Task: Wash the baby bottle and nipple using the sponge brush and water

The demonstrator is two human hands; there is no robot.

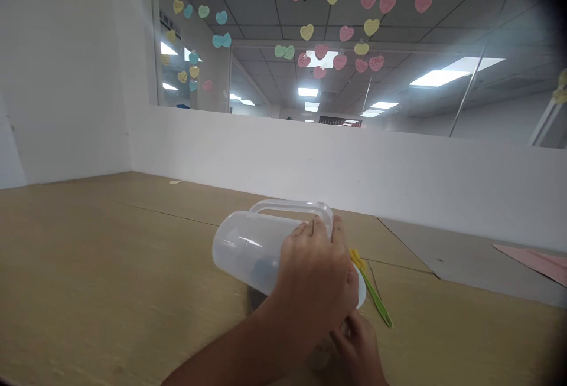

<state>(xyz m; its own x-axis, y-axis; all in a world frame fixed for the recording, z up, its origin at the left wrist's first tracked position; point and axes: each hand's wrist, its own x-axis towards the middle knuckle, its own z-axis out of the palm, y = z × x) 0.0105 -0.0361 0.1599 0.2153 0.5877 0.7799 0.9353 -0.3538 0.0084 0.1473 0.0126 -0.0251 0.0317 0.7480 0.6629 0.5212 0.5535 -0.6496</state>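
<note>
A translucent white plastic pitcher (pixel 248 244) lies tilted on its side, its closed end to the left and its long handle (pixel 287 204) on the upper side. My left hand (pixel 314 262) is closed over the pitcher near its mouth, with the fingers beside the handle's right end. Just below the mouth, my right hand (pixel 361 342) has its fingers bent together; whatever is in them is hidden. A bluish shape shows faintly through the pitcher wall. Under the pitcher, a dark round-edged thing (pixel 256 297) is partly covered by my left forearm.
A brush with a green handle (pixel 378 303) and a yellow head (pixel 357 258) lies right of the pitcher on the wooden table (pixel 110 268). Grey sheet (pixel 465 256) and pink paper (pixel 535 263) lie at right. Behind stand a white wall (pixel 266 147) and a window with heart-shaped notes.
</note>
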